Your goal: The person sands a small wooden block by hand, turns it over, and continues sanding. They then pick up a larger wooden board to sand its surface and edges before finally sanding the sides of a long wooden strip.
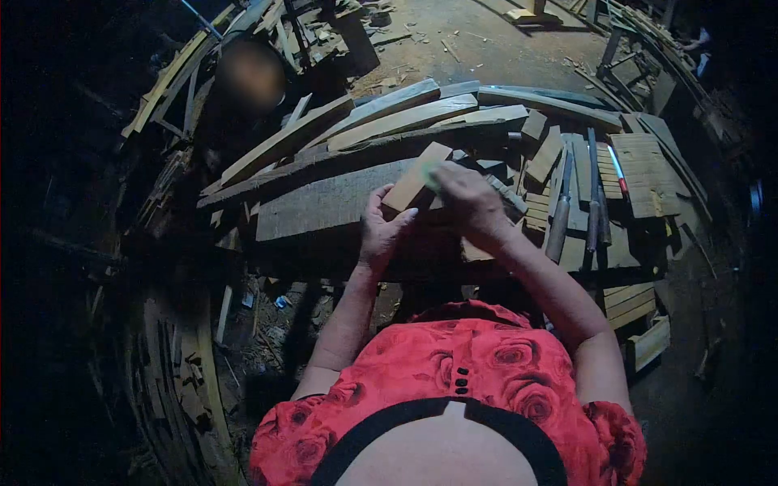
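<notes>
My left hand [382, 229] grips the lower end of a small rectangular wooden block [416, 180], thumb on the near side and fingers around the far edge. The block is tilted up and held above the bench. Against its upper right side, my right hand [472, 201] is closed, knuckles up. A small green piece [430, 172] shows at its fingertips, pressed to the wood; it is blurred and I cannot tell its kind. Behind the block lies a wide rough plank [324, 199].
Long cut boards [405, 121] are stacked along the back of the bench. Wood-handled files [559, 219] lie at the right, near a red and white stick [617, 170] and a flat wooden board [644, 174]. A person [251, 77] is at the upper left. Scrap wood covers the floor.
</notes>
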A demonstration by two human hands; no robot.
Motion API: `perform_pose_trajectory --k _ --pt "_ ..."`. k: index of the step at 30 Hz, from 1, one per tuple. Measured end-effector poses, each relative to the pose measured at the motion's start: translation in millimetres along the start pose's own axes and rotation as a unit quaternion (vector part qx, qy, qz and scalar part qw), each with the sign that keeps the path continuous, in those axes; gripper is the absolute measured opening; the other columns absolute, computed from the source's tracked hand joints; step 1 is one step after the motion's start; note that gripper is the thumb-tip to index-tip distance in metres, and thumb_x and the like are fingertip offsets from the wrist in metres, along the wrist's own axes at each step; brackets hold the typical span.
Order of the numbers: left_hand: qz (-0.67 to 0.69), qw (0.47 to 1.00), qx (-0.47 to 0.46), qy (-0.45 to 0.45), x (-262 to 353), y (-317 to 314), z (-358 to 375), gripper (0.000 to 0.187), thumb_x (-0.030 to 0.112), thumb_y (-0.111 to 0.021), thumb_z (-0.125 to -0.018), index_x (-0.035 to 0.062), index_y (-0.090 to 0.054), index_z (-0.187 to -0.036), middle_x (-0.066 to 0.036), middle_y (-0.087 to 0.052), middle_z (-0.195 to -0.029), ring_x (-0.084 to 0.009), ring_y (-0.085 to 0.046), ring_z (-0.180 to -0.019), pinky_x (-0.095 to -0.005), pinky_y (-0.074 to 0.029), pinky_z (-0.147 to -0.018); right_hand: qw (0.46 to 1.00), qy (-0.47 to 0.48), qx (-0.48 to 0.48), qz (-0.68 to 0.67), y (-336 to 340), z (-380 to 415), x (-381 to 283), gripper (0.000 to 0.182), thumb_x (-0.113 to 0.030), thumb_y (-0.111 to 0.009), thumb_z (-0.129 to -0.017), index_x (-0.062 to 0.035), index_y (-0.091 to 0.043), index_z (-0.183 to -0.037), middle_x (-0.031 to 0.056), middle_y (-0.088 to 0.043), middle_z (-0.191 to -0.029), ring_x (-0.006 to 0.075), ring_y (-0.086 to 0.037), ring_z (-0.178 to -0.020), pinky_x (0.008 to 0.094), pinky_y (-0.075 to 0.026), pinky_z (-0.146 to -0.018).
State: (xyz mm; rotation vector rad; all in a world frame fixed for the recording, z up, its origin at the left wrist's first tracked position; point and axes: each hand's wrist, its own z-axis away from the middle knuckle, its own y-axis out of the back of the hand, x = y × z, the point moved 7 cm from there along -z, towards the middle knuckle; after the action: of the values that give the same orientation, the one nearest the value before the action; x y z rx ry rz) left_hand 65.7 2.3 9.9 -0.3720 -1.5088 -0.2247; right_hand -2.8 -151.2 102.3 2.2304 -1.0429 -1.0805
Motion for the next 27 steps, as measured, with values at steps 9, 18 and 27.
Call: perform_pose_trajectory --k 9,18,27 --pt "-0.025 0.997 -0.002 -0.071 5.9 1.0 2.6 0.050 0.010 -0.071 -0.074 -0.0003 -0.048 -0.118 -0.008 -0.059 -0.105 -0.0153 -0.057 -0.097 -0.0287 -0.046 -0.083 0.982 -0.003 -0.185 0.031 -71.1 -12.5 43.3 0.050 -0.017 -0.059 -0.070 -0.0120 -0.053 -0.120 0.0106 -0.053 -0.124 0.0268 -0.049 -0.115 0.0372 -0.036 -0.099" --pt "0.016 0.992 -0.026 -0.122 -19.9 10.0 -5.7 0.051 0.007 -0.070 -0.075 0.0040 -0.047 -0.120 -0.005 -0.058 -0.106 -0.0123 -0.056 -0.096 -0.0280 -0.047 -0.082 0.983 0.121 -0.125 -0.060 -75.9 8.3 -4.6 0.047 -0.020 -0.066 -0.074 -0.0116 -0.055 -0.119 0.0115 -0.051 -0.127 0.0300 -0.043 -0.122 0.0422 -0.034 -0.101" --pt "0.016 0.996 -0.029 -0.081 -15.4 6.4 -3.3 0.049 0.004 -0.069 -0.076 0.0043 -0.047 -0.120 -0.006 -0.058 -0.108 -0.0140 -0.056 -0.098 -0.0279 -0.045 -0.086 0.982 -0.065 -0.180 0.008 -55.1 -11.4 32.5 0.051 -0.017 -0.062 -0.073 -0.0134 -0.053 -0.123 0.0119 -0.045 -0.134 0.0275 -0.040 -0.125 0.0419 -0.027 -0.104"
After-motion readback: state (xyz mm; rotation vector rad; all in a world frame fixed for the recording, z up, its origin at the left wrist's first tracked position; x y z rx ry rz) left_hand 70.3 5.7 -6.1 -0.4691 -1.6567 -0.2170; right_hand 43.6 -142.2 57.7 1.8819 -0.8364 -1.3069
